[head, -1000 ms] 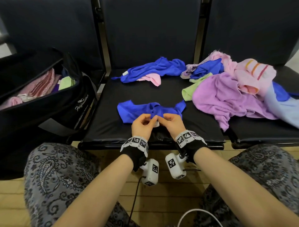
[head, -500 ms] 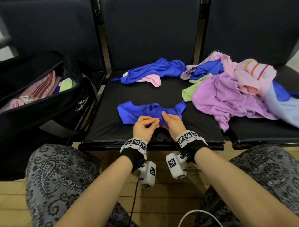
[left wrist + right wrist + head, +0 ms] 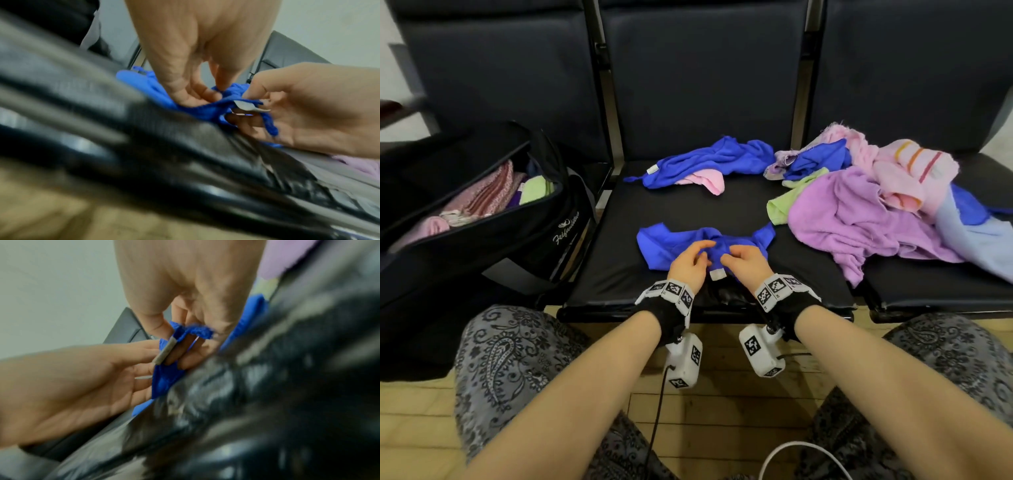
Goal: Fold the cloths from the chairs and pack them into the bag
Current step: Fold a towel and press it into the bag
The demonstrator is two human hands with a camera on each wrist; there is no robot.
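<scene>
Cloth (image 3: 674,240) — blue, crumpled, white tag — lies on the seat (image 3: 722,205) under both hands; left hand (image 3: 688,263) and right hand (image 3: 748,262) pinch its near edge. Bag (image 3: 524,240) left of them holds folded cloths (image 3: 489,195).

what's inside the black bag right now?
The open bag holds folded cloths: a pink striped cloth, a pale pink one, a light green one, and a bit of purple beside it. Anything lower down is hidden by these and the bag's front wall.
</scene>
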